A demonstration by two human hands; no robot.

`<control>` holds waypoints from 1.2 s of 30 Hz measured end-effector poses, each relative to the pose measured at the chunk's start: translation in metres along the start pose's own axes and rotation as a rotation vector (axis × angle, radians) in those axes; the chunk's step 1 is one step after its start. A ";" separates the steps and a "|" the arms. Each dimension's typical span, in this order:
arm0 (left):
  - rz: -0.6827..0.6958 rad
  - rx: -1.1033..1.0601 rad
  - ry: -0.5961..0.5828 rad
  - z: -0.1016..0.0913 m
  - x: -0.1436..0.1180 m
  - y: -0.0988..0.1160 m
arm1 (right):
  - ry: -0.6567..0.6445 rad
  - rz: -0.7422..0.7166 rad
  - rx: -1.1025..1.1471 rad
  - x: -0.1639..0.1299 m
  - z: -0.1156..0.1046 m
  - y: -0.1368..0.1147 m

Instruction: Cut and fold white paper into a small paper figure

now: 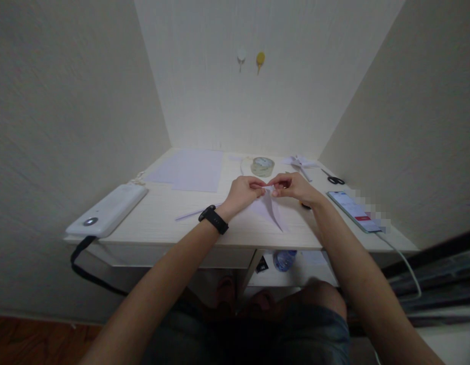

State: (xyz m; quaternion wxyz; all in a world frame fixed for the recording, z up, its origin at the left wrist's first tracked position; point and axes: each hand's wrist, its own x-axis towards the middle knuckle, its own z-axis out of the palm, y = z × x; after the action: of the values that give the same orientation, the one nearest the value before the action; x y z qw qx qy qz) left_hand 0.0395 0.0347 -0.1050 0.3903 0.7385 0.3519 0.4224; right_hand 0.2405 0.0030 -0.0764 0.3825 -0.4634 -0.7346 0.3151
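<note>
A folded piece of white paper with a pointed end lies on the pale desk, its tip toward the front edge. My left hand, with a black band on the wrist, pinches the paper's far end. My right hand pinches the same end from the other side, fingertips almost meeting my left. Both forearms reach in over the front edge of the desk.
Flat white sheets lie at the back left. A roll of tape, a folded paper shape and black scissors sit along the back. A phone on a cable lies right, a white power bank left. Walls close in on three sides.
</note>
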 end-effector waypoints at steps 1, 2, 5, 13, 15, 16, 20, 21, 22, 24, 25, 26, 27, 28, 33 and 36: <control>0.003 0.014 0.005 0.000 0.000 0.000 | -0.001 0.008 -0.007 0.000 0.000 0.000; 0.006 0.028 0.008 0.000 0.000 0.000 | -0.003 0.014 -0.010 0.000 0.000 0.001; 0.020 0.077 0.024 0.001 -0.001 0.002 | -0.021 0.032 -0.002 0.000 0.000 0.001; 0.069 0.105 0.035 0.002 -0.004 0.005 | -0.071 0.086 0.013 0.000 -0.001 0.001; 0.065 0.093 0.029 0.002 -0.004 0.005 | -0.084 0.088 0.033 0.000 -0.001 0.000; 0.062 0.086 0.026 0.003 -0.004 0.005 | -0.087 0.090 0.048 0.000 0.000 0.000; 0.057 0.074 0.018 0.003 -0.004 0.005 | -0.079 0.107 0.065 -0.001 0.001 -0.003; 0.055 0.075 0.017 0.003 -0.004 0.005 | -0.078 0.112 0.060 -0.002 0.002 -0.004; 0.052 0.076 0.017 0.003 -0.004 0.005 | -0.078 0.116 0.055 -0.002 0.002 -0.004; 0.047 0.079 0.016 0.003 -0.004 0.006 | -0.080 0.123 0.049 -0.002 0.002 -0.005; 0.046 0.083 0.015 0.003 -0.005 0.006 | -0.080 0.125 0.047 -0.002 0.003 -0.005; 0.046 0.087 0.015 0.003 -0.005 0.006 | -0.079 0.126 0.046 -0.002 0.003 -0.005; 0.048 0.091 0.013 0.003 -0.005 0.007 | -0.079 0.129 0.045 -0.002 0.003 -0.005; 0.052 0.095 0.011 0.003 -0.005 0.007 | -0.081 0.133 0.045 -0.002 0.004 -0.006; 0.070 0.099 0.004 0.003 -0.007 0.007 | -0.078 0.131 0.044 -0.003 0.004 -0.006; 0.077 0.095 0.004 0.003 -0.008 0.008 | -0.083 0.122 0.047 -0.002 0.004 -0.006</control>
State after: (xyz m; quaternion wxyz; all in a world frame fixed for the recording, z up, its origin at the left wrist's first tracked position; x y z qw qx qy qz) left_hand 0.0408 0.0241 -0.1020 0.3377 0.7682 0.3438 0.4215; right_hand 0.2346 -0.0019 -0.0741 0.3425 -0.4848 -0.7125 0.3742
